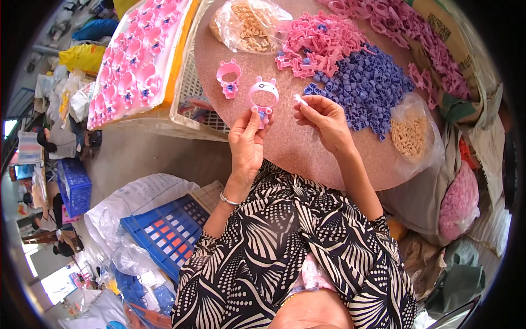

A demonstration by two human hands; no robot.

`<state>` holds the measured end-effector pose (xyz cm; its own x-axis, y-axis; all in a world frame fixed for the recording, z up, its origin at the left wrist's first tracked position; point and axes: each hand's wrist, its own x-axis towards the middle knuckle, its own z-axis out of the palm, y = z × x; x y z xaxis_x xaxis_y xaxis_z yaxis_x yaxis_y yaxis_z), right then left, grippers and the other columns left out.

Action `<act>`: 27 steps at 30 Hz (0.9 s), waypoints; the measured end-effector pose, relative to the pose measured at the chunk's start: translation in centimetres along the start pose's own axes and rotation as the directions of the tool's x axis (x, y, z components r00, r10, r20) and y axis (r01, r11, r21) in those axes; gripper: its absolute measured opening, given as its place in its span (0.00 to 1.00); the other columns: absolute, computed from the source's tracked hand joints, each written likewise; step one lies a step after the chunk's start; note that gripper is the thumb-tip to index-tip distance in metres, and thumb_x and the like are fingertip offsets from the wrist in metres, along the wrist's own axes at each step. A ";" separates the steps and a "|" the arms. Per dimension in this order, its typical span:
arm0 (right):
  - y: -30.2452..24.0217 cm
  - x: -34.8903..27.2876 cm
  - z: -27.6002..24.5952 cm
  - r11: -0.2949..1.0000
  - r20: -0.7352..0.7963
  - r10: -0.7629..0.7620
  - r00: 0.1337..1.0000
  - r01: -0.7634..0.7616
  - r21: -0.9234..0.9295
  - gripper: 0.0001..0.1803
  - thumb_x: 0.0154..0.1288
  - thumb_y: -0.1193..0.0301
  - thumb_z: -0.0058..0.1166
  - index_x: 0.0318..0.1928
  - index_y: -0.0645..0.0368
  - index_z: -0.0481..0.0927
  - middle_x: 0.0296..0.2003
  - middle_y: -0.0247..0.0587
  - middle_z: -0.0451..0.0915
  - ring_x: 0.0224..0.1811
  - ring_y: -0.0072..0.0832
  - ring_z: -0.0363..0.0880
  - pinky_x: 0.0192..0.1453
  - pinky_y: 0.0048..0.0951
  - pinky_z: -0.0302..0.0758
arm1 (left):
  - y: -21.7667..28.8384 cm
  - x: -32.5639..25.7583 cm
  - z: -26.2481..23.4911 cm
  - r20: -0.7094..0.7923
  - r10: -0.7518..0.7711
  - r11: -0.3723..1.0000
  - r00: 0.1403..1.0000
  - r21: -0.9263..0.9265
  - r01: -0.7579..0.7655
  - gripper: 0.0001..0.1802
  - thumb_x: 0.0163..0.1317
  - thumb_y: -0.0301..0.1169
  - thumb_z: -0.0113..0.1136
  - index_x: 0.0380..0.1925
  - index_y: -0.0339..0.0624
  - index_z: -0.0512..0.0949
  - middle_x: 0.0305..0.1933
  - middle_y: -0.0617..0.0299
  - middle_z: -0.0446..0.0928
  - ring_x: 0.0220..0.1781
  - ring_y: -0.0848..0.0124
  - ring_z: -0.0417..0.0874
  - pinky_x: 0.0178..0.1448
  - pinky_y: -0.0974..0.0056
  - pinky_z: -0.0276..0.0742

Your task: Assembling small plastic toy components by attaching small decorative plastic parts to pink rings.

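My left hand holds up a pink ring-shaped toy piece with small ears and a blue part at its base. My right hand pinches a small white piece just to the right of it. Both hands hover above a round pinkish table. A second pink toy piece lies on the table to the left.
Heaps of pink parts and purple parts cover the far table, with clear bags of beige bits. A tray of finished pink toys stands at left, a white crate beside it, a blue crate below.
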<state>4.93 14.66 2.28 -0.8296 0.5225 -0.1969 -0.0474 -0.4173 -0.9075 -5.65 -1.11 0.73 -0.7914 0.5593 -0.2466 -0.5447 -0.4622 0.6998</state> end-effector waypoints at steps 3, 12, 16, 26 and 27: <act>0.4 -0.2 -0.3 0.963 0.088 0.038 0.995 -0.060 0.264 0.13 0.66 0.74 0.54 0.50 0.64 0.75 0.43 0.43 0.81 0.40 0.26 0.82 0.46 0.26 0.81 | -0.1 0.0 0.1 0.029 -0.001 1.000 1.000 -0.005 0.002 0.09 0.66 0.28 0.56 0.43 0.35 0.77 0.42 0.56 0.80 0.43 0.68 0.83 0.56 0.58 0.81; 1.0 -0.7 -0.7 0.683 0.338 0.100 0.936 -0.312 0.660 0.14 0.73 0.69 0.43 0.54 0.63 0.71 0.56 0.52 0.74 0.53 0.35 0.79 0.49 0.29 0.83 | 0.1 -0.6 1.3 -0.006 -0.021 0.999 1.000 0.035 0.021 0.08 0.66 0.29 0.56 0.40 0.35 0.78 0.34 0.62 0.78 0.36 0.75 0.80 0.52 0.64 0.81; 0.7 -0.9 0.0 0.664 0.312 0.128 0.942 -0.315 0.678 0.10 0.71 0.72 0.47 0.48 0.61 0.73 0.55 0.50 0.75 0.49 0.33 0.80 0.45 0.25 0.82 | 0.3 -0.9 1.8 -0.004 -0.024 0.999 1.000 0.047 0.024 0.08 0.66 0.28 0.57 0.41 0.35 0.77 0.36 0.62 0.79 0.35 0.76 0.80 0.53 0.63 0.81; 2.8 -1.3 -0.3 0.717 0.276 0.154 0.949 -0.299 0.629 0.05 0.65 0.73 0.56 0.40 0.57 0.75 0.38 0.37 0.80 0.34 0.23 0.79 0.37 0.20 0.77 | -0.1 -1.4 1.8 0.079 0.015 0.999 0.997 0.047 -0.019 0.10 0.66 0.28 0.57 0.44 0.34 0.77 0.38 0.62 0.79 0.37 0.76 0.79 0.51 0.67 0.80; 2.6 -1.4 -0.2 0.734 0.251 0.172 0.953 -0.294 0.612 0.05 0.65 0.74 0.57 0.40 0.57 0.75 0.37 0.37 0.78 0.34 0.23 0.77 0.35 0.20 0.74 | -0.2 -1.4 1.7 0.089 0.034 0.997 0.995 0.066 -0.040 0.10 0.66 0.27 0.56 0.44 0.34 0.77 0.40 0.59 0.80 0.39 0.73 0.81 0.52 0.64 0.80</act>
<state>6.09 12.94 0.11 -0.9380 0.2393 -0.2506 -0.1316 -0.9151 -0.3812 -3.96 -0.62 2.12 -0.7815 0.6026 -0.1620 -0.4933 -0.4377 0.7517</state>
